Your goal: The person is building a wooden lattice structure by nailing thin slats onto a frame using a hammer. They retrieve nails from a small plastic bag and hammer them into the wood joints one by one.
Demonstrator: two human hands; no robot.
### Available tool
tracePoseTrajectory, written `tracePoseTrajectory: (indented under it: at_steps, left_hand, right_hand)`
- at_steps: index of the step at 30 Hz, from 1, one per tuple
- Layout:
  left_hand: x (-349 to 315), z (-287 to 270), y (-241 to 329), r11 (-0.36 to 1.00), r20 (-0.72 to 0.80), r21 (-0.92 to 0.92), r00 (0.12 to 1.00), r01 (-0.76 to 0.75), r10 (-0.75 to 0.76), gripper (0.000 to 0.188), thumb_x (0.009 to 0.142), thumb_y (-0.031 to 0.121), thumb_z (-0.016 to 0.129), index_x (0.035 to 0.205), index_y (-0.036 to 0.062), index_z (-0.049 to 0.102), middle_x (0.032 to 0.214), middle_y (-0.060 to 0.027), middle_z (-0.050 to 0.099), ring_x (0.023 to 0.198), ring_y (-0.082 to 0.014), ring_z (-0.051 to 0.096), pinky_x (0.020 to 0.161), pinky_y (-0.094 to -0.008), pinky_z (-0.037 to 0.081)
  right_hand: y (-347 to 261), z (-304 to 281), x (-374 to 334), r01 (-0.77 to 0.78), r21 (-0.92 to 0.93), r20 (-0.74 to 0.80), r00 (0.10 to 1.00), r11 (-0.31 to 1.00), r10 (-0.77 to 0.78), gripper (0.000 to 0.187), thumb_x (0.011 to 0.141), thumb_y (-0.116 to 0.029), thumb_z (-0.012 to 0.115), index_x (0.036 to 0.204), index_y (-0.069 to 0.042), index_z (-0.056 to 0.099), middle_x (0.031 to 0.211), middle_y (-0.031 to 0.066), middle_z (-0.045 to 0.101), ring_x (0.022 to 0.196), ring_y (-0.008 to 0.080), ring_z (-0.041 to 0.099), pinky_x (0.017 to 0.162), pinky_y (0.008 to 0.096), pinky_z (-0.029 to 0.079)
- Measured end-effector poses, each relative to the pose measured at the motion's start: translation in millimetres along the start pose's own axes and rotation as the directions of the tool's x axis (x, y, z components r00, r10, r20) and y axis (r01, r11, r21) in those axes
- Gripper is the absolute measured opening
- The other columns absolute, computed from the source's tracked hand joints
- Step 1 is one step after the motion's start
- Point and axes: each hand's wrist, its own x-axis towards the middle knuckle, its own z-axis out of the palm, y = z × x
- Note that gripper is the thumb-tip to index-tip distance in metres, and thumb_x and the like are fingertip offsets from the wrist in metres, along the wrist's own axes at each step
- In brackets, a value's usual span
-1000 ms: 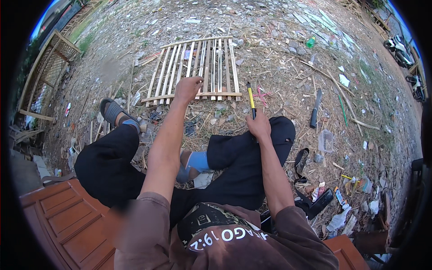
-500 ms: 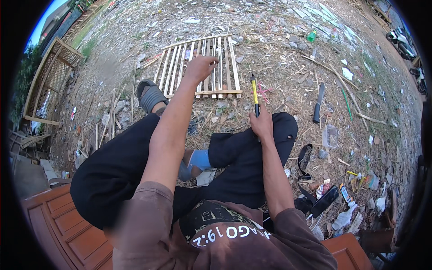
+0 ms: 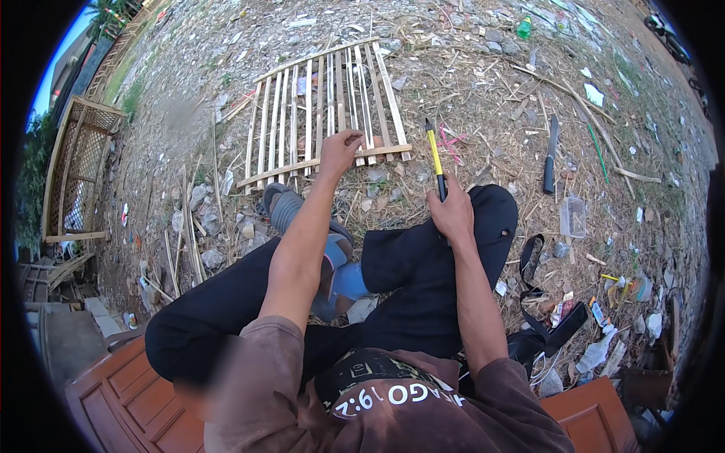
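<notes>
My left hand (image 3: 338, 154) is over the near rail of a bamboo slat panel (image 3: 293, 166), its thumb and fingers pinched close to the slats. Whatever is between those fingertips is too small to make out. The panel lies on the ground in front of me, with several pale parallel slats joined to a rail at each end. My right hand (image 3: 453, 210) is wrapped around the lower handle of a hammer (image 3: 435, 151) with a yellow and black shaft. Its dark head points away from me, right of the panel, touching nothing visible. A sandaled foot (image 3: 298, 211) is just below the near rail.
To the right lie a black-handled knife (image 3: 550, 155), a clear plastic box (image 3: 573, 217) and a black strap (image 3: 532, 260). A lattice panel (image 3: 79, 170) leans at far left. Stones, straw and scraps cover the ground. A brown wooden panel (image 3: 140, 400) is beneath me.
My left hand has come back from over the slats to the near rail. The sandaled foot has shifted right and nearer me. My right hand keeps its hold on the hammer; the view has turned slightly.
</notes>
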Motion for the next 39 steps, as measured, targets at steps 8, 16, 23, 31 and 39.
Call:
tracePoseTrajectory:
  at_steps: [8, 16, 23, 31, 39]
  left_hand:
    - [-9.5, 24.7, -34.8, 0.978, -0.043, -0.201, 0.997, 0.054, -0.064, 0.024, 0.089, 0.02, 0.076, 0.108, 0.0046, 0.076, 0.08, -0.01, 0.071, 0.072, -0.0134, 0.065, 0.069, -0.0297, 0.052]
    - [-17.7, 35.3, -23.8, 0.968, -0.112, -0.249, 0.994, -0.013, -0.016, 0.016, 0.085, 0.014, 0.078, 0.098, 0.0043, 0.079, 0.075, -0.0135, 0.071, 0.066, -0.0201, 0.066, 0.064, -0.0328, 0.051]
    - [-18.1, 39.6, -28.9, 0.983, -0.206, -0.016, 0.963, -0.181, 0.174, 0.014, 0.086, 0.022, 0.079, 0.097, 0.0119, 0.081, 0.071, -0.0022, 0.068, 0.071, -0.0145, 0.061, 0.083, -0.034, 0.04]
    - [-20.0, 43.0, -28.0, 0.986, -0.201, 0.01, 0.965, -0.169, 0.168, 0.013, 0.087, 0.024, 0.078, 0.096, 0.0155, 0.081, 0.067, 0.002, 0.064, 0.071, -0.0125, 0.055, 0.089, -0.034, 0.03]
    - [-19.6, 44.3, -27.5, 0.979, -0.252, 0.01, 0.947, -0.202, 0.198, 0.012, 0.085, 0.023, 0.079, 0.094, 0.015, 0.08, 0.069, 0.0025, 0.063, 0.071, -0.0122, 0.056, 0.094, -0.0366, 0.029]
  right_hand:
    - [-10.9, 1.7, 11.4, -0.139, -0.04, 0.048, 0.989, 0.99, 0.14, 0.05, 0.088, -0.031, 0.066, 0.129, -0.005, 0.057, 0.082, 0.0237, 0.069, 0.084, 0.0433, 0.069, 0.076, 0.0502, 0.051]
    - [-17.6, 7.1, 17.1, -0.185, -0.122, 0.049, 0.98, 0.975, 0.193, 0.046, 0.089, -0.03, 0.067, 0.127, -0.006, 0.057, 0.079, 0.0222, 0.068, 0.081, 0.0443, 0.068, 0.075, 0.0505, 0.051]
    - [-18.3, 12.9, 16.5, -0.093, -0.093, 0.052, 0.994, 0.991, 0.098, 0.039, 0.092, -0.022, 0.064, 0.127, -0.007, 0.057, 0.07, 0.0198, 0.064, 0.072, 0.0415, 0.067, 0.067, 0.0479, 0.049]
    - [-20.1, 13.9, 16.1, -0.026, -0.055, 0.113, 0.993, 0.998, 0.032, 0.041, 0.094, -0.021, 0.064, 0.13, -0.006, 0.055, 0.064, 0.014, 0.058, 0.062, 0.0318, 0.064, 0.061, 0.0413, 0.047]
    - [-25.8, 46.1, -2.4, -0.19, 0.448, 0.31, 0.95, 0.873, 0.048, 0.041, 0.104, -0.024, 0.057, 0.138, -0.004, 0.048, 0.074, -0.0035, 0.048, 0.056, 0.0036, 0.042, 0.049, 0.0211, 0.038]
